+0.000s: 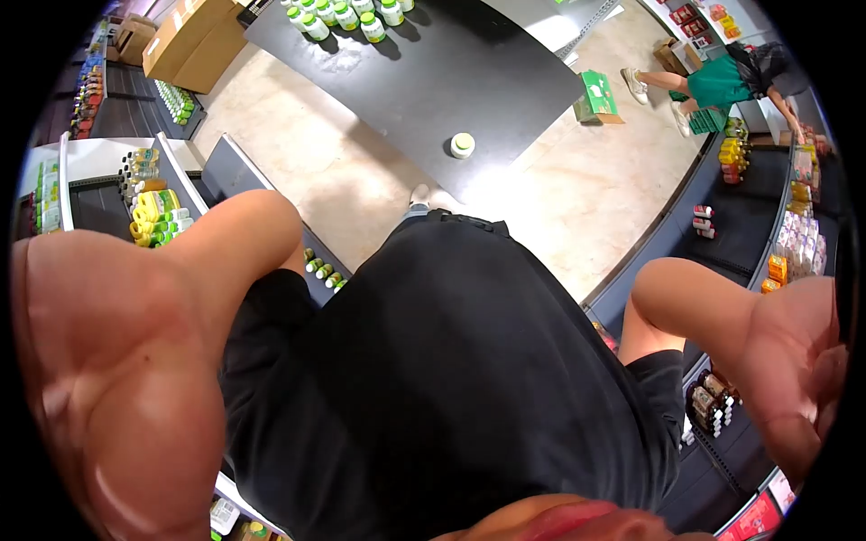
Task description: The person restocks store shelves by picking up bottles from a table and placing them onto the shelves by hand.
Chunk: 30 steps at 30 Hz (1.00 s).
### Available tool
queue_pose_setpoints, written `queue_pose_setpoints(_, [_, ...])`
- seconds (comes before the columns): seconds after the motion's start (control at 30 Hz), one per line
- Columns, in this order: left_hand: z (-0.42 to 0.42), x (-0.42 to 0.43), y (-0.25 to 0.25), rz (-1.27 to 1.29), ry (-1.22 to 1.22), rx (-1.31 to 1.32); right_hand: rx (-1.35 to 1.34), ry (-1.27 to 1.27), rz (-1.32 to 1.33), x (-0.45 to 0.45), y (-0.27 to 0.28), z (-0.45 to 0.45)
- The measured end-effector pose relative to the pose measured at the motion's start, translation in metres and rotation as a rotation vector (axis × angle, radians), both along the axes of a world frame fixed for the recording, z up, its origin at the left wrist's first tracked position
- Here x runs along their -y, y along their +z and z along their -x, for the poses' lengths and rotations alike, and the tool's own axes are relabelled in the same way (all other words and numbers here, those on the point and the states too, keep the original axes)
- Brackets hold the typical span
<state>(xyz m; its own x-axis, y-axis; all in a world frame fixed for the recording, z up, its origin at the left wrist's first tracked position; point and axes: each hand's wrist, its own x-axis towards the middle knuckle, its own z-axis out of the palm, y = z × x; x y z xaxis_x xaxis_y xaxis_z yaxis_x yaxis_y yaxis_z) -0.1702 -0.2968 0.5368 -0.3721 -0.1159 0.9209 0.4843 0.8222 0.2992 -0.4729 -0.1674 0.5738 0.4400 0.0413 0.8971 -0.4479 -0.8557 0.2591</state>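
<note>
My left hand (117,361) is raised close to the camera and fills the left edge. Its palm and wrist show, but the fingers lie outside the picture. At the right edge my right hand (803,361) is also held up near the lens. Some of its fingers look bent, though most are cut off, and anything they may touch is hidden. Between the two arms is my black shirt (469,352). In front of me a single bottle with a pale green cap (462,145) stands at the near end of a dark table (433,77).
Several green-capped bottles (347,15) crowd the table's far end. Stocked shelves (762,207) line both sides. A large cardboard box (194,45) stands at upper left, an open green carton (599,97) beside the table. A person in green shorts (717,81) bends at the right shelves.
</note>
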Motion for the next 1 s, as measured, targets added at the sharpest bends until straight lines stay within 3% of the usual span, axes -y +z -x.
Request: queue_pose_setpoints(1.0, [0.015, 0.001, -0.001, 0.042, 0.012, 0.015, -0.002, -0.036, -0.012, -0.008, 0.005, 0.005])
